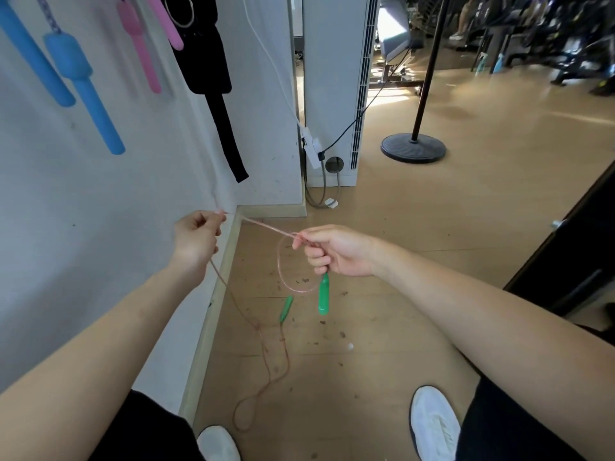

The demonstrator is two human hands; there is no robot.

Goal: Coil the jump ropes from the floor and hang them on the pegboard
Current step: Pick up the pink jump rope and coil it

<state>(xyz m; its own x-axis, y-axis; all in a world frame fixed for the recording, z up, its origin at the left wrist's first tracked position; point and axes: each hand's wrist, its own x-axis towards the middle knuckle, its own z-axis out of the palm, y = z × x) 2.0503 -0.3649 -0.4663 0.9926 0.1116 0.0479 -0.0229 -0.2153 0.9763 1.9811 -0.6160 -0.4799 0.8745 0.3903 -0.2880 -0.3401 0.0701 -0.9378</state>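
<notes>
A thin, clear pinkish jump rope [266, 227] with green handles runs taut between my hands. My right hand [332, 251] is shut on one green handle [323, 294], which hangs below the fist, together with a small loop of rope. My left hand [199, 234] pinches the rope near the white wall. From there the rope drops to the wooden floor, where it lies in loose curves. The second green handle [286, 309] lies on the floor. Blue-handled [83, 91] and pink-handled [143, 51] ropes hang on the wall at upper left.
A black strap [213, 78] hangs beside the pink handles. A white cabinet unit [336, 94] with cables and a power strip stands in the corner. A black pole stand with round base [412, 148] sits on the floor. A dark door [565, 254] at right. My white shoes [432, 424] below.
</notes>
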